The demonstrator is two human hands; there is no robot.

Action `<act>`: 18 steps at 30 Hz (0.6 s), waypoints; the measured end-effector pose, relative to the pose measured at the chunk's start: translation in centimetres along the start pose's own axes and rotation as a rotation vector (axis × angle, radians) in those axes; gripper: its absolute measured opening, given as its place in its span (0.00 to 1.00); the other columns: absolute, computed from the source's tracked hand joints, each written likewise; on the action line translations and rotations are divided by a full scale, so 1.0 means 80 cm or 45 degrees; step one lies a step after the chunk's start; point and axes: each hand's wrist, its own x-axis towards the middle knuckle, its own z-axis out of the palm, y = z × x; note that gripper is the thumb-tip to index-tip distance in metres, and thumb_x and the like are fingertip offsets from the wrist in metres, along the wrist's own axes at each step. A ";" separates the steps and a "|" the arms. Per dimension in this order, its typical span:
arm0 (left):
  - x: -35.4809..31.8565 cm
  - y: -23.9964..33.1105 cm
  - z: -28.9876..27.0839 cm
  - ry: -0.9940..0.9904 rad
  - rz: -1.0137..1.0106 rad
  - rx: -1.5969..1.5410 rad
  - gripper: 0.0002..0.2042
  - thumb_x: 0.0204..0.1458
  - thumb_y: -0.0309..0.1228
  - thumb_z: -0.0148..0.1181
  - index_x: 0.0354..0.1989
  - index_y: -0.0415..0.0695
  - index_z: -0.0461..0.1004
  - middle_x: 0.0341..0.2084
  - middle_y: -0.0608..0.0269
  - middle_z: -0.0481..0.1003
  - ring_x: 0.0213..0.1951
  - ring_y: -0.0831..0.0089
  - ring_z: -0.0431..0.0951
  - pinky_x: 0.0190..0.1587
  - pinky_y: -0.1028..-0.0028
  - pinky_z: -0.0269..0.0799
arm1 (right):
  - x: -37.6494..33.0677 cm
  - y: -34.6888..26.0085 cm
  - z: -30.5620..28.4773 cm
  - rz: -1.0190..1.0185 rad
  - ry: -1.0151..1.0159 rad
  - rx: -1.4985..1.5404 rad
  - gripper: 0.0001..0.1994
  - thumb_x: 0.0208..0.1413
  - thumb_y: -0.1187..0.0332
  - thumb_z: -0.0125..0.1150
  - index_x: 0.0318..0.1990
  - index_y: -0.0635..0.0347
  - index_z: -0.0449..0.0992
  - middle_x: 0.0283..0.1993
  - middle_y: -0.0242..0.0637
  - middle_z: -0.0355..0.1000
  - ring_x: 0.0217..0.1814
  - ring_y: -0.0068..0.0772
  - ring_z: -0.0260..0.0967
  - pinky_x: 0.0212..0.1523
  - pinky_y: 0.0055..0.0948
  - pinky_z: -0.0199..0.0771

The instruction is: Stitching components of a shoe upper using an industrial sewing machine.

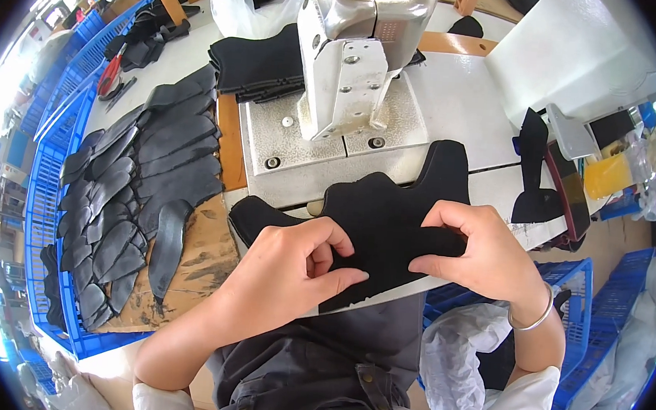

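Bright; glare left; rim bends

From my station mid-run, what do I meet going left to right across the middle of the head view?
Blue crate's left wall → spread dark curved pieces → left hand → right hand → yellow object.

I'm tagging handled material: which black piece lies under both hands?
The wide curvy-edged piece, beneath the left hand and right hand. No hand is over the stack by the machine, the dark pile at left or pieces at right.
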 end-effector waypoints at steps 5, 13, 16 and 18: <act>0.003 0.001 0.001 0.040 -0.072 -0.076 0.16 0.44 0.28 0.71 0.38 0.38 0.70 0.15 0.73 0.64 0.19 0.89 0.62 0.22 0.84 0.58 | 0.000 0.002 0.005 -0.081 0.031 -0.038 0.16 0.39 0.72 0.74 0.30 0.64 0.70 0.21 0.31 0.64 0.22 0.17 0.54 0.23 0.22 0.56; 0.001 -0.004 -0.002 0.017 0.014 -0.045 0.18 0.42 0.27 0.72 0.40 0.39 0.69 0.15 0.72 0.63 0.19 0.88 0.62 0.23 0.84 0.58 | 0.000 0.003 0.010 -0.117 0.067 -0.093 0.16 0.38 0.72 0.74 0.30 0.64 0.69 0.20 0.31 0.64 0.22 0.18 0.54 0.23 0.22 0.56; 0.001 -0.004 -0.001 0.015 0.017 -0.035 0.18 0.42 0.27 0.71 0.40 0.39 0.69 0.15 0.72 0.62 0.18 0.87 0.62 0.22 0.83 0.58 | -0.001 0.003 0.011 -0.098 0.073 -0.082 0.16 0.38 0.72 0.74 0.30 0.64 0.69 0.20 0.32 0.64 0.22 0.18 0.55 0.23 0.22 0.56; 0.001 -0.004 -0.001 0.009 0.014 -0.036 0.18 0.42 0.26 0.71 0.40 0.39 0.69 0.15 0.72 0.62 0.18 0.87 0.62 0.22 0.83 0.58 | -0.001 0.002 0.010 -0.092 0.074 -0.097 0.16 0.38 0.72 0.74 0.29 0.64 0.69 0.21 0.32 0.64 0.22 0.18 0.55 0.23 0.22 0.57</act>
